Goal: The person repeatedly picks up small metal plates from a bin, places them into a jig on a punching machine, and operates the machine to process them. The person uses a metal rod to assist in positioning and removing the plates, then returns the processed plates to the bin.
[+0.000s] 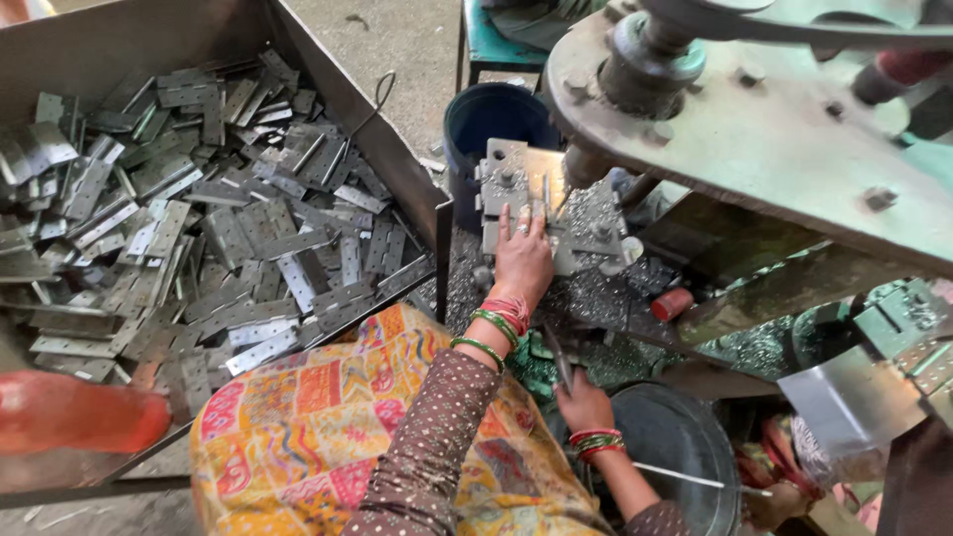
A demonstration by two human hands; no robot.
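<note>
My left hand (521,260) reaches forward to the grey die block (571,223) of a press, fingers stretched flat with the tips on the block's steel plates. It wears a ring and red and green bangles. Lower down, my right hand (584,402) is closed around a thin dark rod (559,355) that points up toward the die. A brown dotted sleeve covers my left arm. A bright patterned cloth (318,422) lies over my lap. Whether a loose plate sits under the left fingers is hidden.
A big steel tray (342,94) at the left holds several flat grey hinge plates (238,248). The press's heavy green-grey arm (774,139) overhangs the die. A blue bucket (493,119) stands behind it, a round dark pan (680,437) below right. Metal chips (596,298) cover the bed.
</note>
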